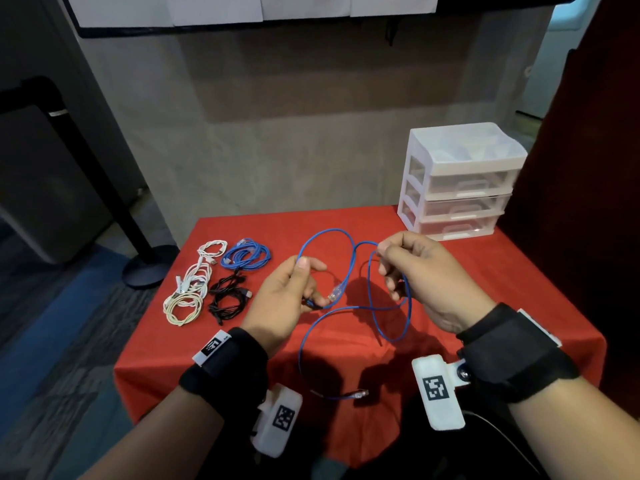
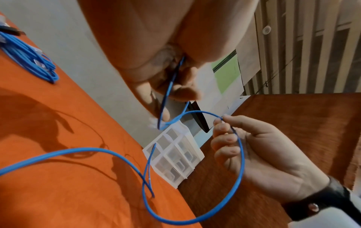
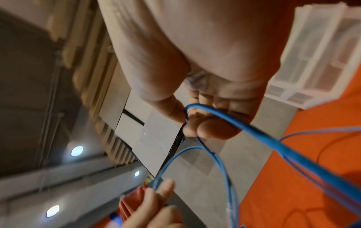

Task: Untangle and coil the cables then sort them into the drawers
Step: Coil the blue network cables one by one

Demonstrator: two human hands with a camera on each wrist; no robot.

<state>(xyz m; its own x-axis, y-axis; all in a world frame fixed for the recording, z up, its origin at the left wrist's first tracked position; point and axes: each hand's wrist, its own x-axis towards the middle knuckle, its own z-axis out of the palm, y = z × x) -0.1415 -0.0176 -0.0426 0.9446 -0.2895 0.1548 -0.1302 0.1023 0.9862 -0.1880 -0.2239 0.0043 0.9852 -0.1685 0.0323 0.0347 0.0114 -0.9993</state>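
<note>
A long blue network cable (image 1: 346, 308) hangs in loose loops between both hands above the red table (image 1: 502, 271). My left hand (image 1: 294, 289) pinches one loop at the thumb and holds the cable near its clear plug (image 1: 336, 292) lower down. My right hand (image 1: 405, 265) pinches the cable's top bend with thumb and forefinger, another loop running through its curled fingers (image 2: 224, 138). The cable's other plug (image 1: 360, 394) dangles by the table's near edge. The white three-drawer unit (image 1: 460, 181) stands at the far right corner, drawers closed.
On the table's left lie a coiled blue cable (image 1: 246, 254), white cables (image 1: 194, 285) and black cables (image 1: 228, 296). A black stand base (image 1: 149, 268) sits on the floor to the left. A dark wooden panel (image 1: 588, 168) rises to the right.
</note>
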